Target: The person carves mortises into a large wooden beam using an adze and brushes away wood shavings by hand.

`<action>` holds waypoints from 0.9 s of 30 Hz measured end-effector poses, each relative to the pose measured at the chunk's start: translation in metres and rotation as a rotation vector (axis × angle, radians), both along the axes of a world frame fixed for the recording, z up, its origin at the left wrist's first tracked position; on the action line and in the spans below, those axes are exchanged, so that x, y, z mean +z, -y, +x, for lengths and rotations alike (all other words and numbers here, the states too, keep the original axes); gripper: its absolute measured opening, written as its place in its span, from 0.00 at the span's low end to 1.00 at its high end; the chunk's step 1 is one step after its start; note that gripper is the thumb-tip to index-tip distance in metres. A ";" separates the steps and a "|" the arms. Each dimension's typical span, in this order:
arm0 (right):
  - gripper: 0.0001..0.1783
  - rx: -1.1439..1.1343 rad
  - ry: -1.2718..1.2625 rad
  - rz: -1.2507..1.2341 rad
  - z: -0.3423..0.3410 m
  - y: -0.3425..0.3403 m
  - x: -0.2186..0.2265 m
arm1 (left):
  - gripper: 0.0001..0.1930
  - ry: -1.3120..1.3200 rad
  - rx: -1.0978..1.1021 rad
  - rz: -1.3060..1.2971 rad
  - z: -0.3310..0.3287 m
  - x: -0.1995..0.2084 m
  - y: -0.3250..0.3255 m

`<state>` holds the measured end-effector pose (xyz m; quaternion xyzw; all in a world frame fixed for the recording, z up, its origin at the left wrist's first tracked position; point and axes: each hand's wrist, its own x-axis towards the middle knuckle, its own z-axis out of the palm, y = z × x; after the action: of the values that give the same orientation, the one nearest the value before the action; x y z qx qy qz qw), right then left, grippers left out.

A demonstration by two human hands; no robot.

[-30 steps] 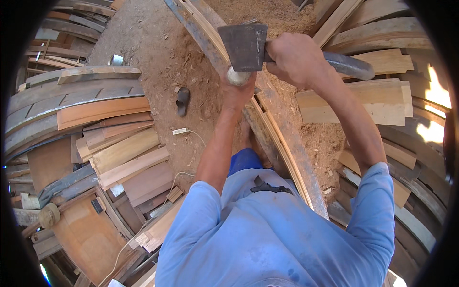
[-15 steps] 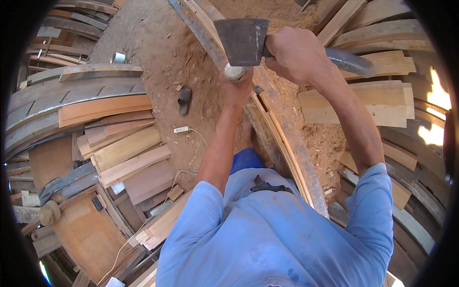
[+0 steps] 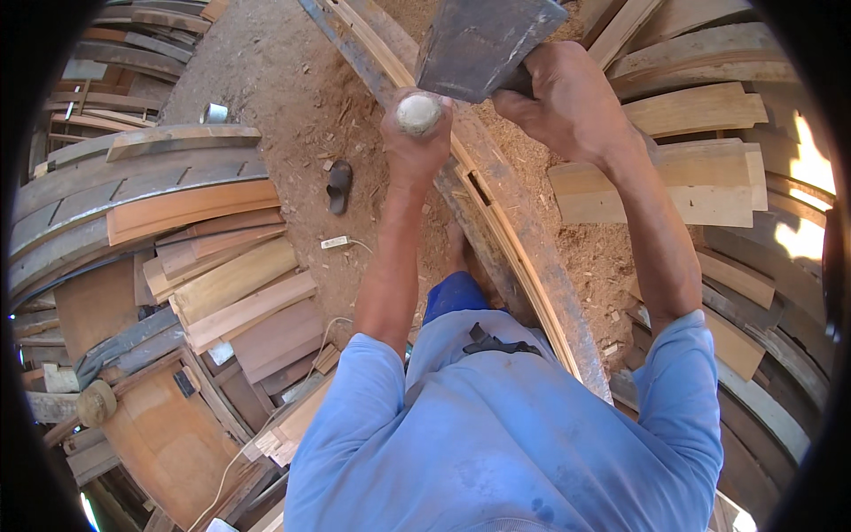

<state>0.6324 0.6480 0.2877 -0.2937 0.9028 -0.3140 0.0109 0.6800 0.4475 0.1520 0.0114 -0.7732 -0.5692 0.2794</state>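
My left hand (image 3: 412, 146) is closed around a chisel, whose round, pale handle end (image 3: 418, 113) faces up; its blade is hidden below my fist. Up and to the right, my right hand (image 3: 567, 102) grips an axe by its handle near the head. The broad dark axe head (image 3: 483, 49) hangs beside the chisel's end, apart from it, its upper part cut off by the frame edge. Beneath both hands runs a long, pale wooden strip (image 3: 514, 239) with a narrow dark slot cut in it. The strip rests on a worn plank (image 3: 554, 301).
Stacked boards (image 3: 239, 275) fill the left side, and more planks (image 3: 665, 186) lie to the right. On the dirt floor (image 3: 292, 89) are a dark sandal (image 3: 339, 186), a white power strip (image 3: 335, 242) with a cord, and wood chips. A pale cup-like container (image 3: 214, 113) stands at far left.
The axe has come up and to the right, away from the chisel's handle end. My left hand has shifted slightly left and the chisel's end shows more fully. The slot in the strip is now uncovered.
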 end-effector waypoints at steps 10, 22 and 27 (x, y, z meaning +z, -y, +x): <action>0.15 0.022 -0.031 -0.156 -0.001 -0.016 -0.011 | 0.07 0.032 0.046 -0.014 -0.002 -0.009 -0.024; 0.17 0.087 -0.044 0.274 0.003 -0.012 -0.034 | 0.11 -0.061 -0.004 -0.264 0.009 -0.010 -0.048; 0.15 0.052 -0.064 0.142 0.001 -0.017 -0.014 | 0.12 -0.054 0.086 -0.100 -0.001 -0.012 -0.044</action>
<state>0.6335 0.6652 0.2735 -0.3255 0.9147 -0.2394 0.0110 0.6789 0.4912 0.1402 0.0150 -0.7915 -0.5176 0.3246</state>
